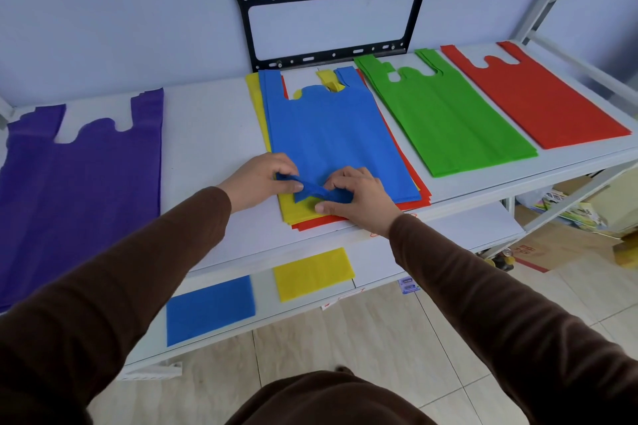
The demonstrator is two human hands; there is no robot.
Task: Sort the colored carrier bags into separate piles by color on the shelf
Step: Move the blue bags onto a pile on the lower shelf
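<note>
both hands pinching blue bag hem

A person seen from their own head height, both arms in long dark brown sleeves of soft, matte fabric that end at the wrists. The left hand and right hand are bare. The same brown garment covers the torso at the bottom edge.

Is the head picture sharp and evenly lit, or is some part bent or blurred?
Head view: soft, even light without glare; the wide lens bends the shelf edge and the black bracket; both hands, left hand and right hand, on the blue bag look sharp.
</note>
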